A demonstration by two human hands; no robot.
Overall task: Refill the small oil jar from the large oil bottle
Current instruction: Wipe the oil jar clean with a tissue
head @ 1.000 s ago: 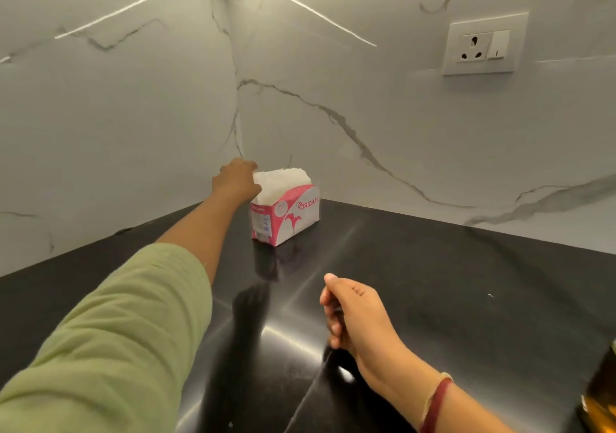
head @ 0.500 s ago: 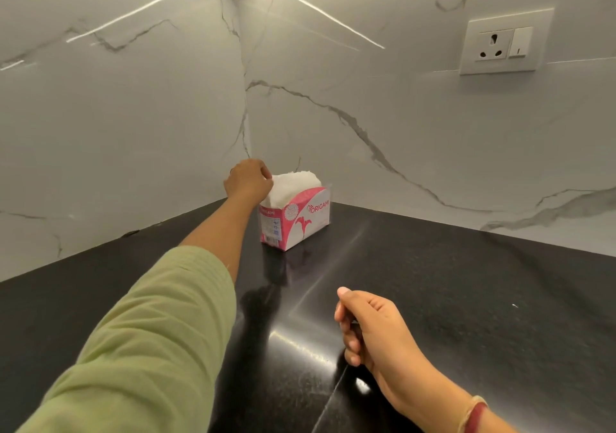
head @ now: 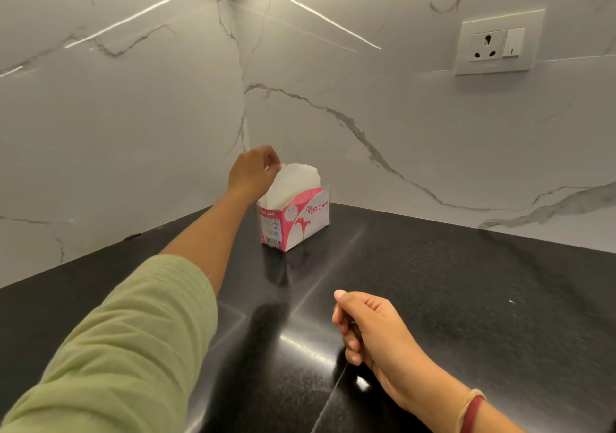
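White napkin (head: 295, 180) is now lifting from the pink pack (head: 301, 224), pinched by the left hand (head: 253, 172), which sat lower 1 second ago. Right hand (head: 370, 329) hangs loosely curled and holds nothing. Small oil jar and large oil bottle are out of view, so this is judged a wiping step, not pouring.
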